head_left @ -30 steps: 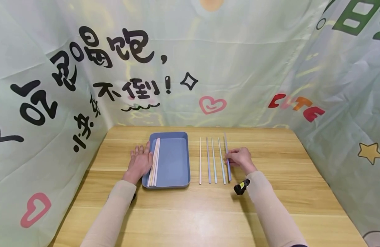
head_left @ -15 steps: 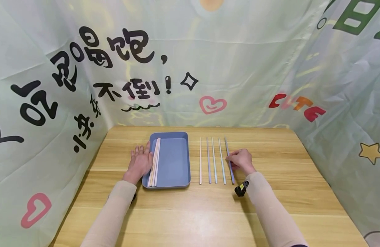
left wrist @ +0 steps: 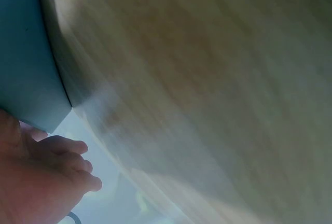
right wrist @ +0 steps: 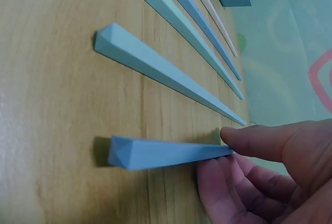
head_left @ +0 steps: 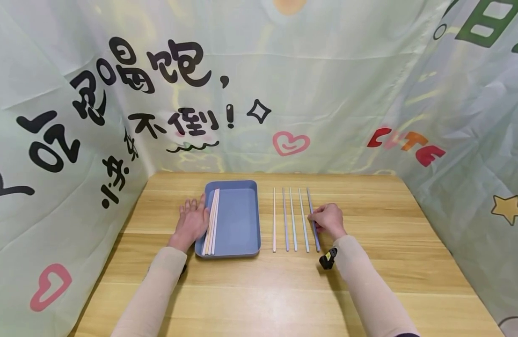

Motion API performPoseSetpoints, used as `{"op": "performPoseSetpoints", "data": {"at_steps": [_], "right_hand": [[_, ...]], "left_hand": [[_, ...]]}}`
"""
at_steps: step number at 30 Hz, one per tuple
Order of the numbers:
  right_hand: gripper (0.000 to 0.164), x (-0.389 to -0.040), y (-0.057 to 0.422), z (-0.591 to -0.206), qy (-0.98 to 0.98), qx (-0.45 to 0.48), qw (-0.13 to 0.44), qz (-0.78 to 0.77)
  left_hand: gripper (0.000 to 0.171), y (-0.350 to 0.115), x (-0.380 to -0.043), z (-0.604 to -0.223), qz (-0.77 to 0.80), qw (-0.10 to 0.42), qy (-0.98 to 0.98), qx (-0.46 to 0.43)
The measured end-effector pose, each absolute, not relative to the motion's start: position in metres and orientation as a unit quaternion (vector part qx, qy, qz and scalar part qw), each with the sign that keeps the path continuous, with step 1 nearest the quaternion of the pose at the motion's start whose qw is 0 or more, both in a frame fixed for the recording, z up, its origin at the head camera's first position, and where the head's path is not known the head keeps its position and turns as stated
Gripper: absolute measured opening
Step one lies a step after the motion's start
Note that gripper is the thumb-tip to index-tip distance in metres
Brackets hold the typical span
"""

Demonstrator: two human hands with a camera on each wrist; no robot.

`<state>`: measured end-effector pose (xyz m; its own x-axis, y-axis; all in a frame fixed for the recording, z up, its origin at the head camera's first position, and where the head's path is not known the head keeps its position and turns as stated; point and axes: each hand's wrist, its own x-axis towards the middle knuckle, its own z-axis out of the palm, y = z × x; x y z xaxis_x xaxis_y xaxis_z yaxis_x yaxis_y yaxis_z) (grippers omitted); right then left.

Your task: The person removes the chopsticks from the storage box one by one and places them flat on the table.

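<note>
My right hand pinches a blue-purple chopstick between thumb and fingers, at the right end of a row on the table. In the right wrist view this chopstick lies low over the wood, its thick end towards the camera. Left of it runs a pale green chopstick. Farther along are more chopsticks, one of them pale pink. My left hand rests with extended fingers against the left side of a blue tray. Inside, several pinkish and cream chopsticks lie close together along that side.
The wooden table meets printed fabric walls at the back and sides. A small black device sits at the right wrist. The tray stands left of the chopstick row, with a strip of wood between them.
The right hand has lowered the blue-purple chopstick, and its near end has swung slightly right beside the row. Little has moved in the last half second. The left hand has stayed at the tray.
</note>
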<state>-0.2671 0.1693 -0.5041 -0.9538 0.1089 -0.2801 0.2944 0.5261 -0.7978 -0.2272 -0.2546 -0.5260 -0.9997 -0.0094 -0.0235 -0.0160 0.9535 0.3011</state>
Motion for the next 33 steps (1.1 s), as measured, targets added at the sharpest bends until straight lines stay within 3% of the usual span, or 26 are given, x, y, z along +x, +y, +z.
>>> {"op": "performPoseSetpoints", "data": {"at_steps": [24, 33], "right_hand": [[0.019, -0.266, 0.167, -0.504, 0.872, 0.109, 0.079, -0.471], [0.028, -0.274, 0.147, -0.472, 0.85, 0.099, 0.085, -0.51]], "left_hand": [[0.064, -0.255, -0.225, -0.525, 0.155, 0.007, 0.988, -0.006], [0.064, -0.253, -0.225, -0.526, 0.153, 0.005, 0.988, -0.007]]}}
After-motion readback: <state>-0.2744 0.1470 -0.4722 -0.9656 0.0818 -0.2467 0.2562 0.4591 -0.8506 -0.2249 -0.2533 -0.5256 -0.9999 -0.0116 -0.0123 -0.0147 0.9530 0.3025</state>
